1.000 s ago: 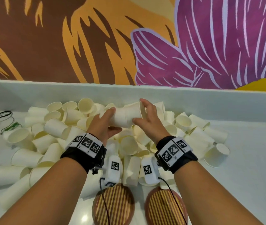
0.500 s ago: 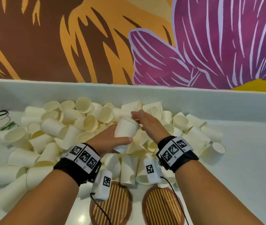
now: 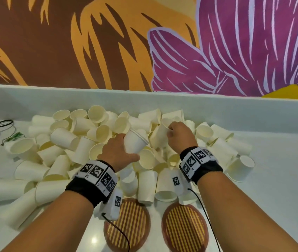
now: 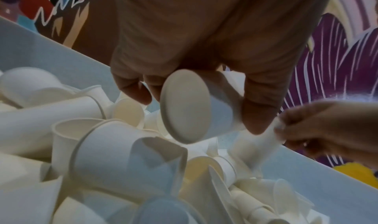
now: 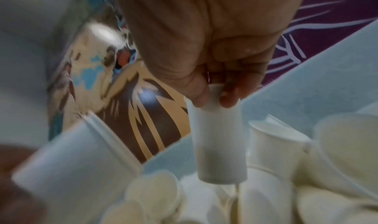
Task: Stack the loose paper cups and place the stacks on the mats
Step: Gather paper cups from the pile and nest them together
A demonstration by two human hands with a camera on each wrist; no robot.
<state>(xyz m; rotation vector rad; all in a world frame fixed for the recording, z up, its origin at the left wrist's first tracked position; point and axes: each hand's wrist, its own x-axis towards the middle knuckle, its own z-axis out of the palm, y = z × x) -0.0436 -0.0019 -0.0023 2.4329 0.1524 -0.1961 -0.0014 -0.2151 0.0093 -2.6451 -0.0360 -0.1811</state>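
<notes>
Left hand: the left hand (image 3: 116,153) grasps a short stack of white paper cups (image 3: 135,142) round its wall, mouth tilted up and to the right, over the middle of the pile.
Right hand: the right hand (image 3: 179,134) pinches the rim of a single white paper cup (image 5: 218,140) between thumb and fingers, base hanging down, just right of the stack.
Pile: loose white paper cups (image 3: 66,153) lie heaped across the pale counter (image 3: 281,179).
Mats: two round brown striped mats (image 3: 127,220) sit at the near edge, no stack standing on them.
</notes>
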